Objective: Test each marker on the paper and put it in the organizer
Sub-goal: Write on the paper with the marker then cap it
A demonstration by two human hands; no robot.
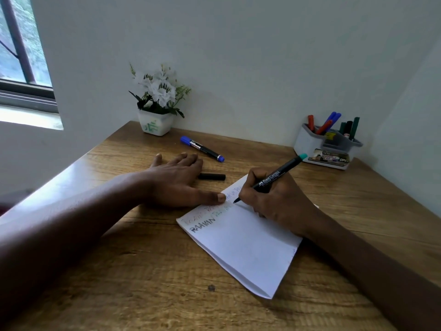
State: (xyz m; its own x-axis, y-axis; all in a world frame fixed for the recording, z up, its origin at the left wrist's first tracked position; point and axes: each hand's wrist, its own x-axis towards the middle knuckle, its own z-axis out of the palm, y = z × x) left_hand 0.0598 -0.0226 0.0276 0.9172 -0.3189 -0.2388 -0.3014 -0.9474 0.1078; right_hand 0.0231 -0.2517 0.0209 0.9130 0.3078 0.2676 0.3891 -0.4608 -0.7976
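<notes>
head view: right hand (274,199) pinches the teal marker (272,179), tip on the paper (245,247); left hand (176,180) lies flat, thumb pinning its edge. best a short light stroke, then fit the black cap (212,176) before the organizer (307,142) at far right.

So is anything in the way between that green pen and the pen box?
Nothing visible. Only bare table lies between the pen in the right hand and the organizer. The blue marker and black cap lie off to the left.
</notes>
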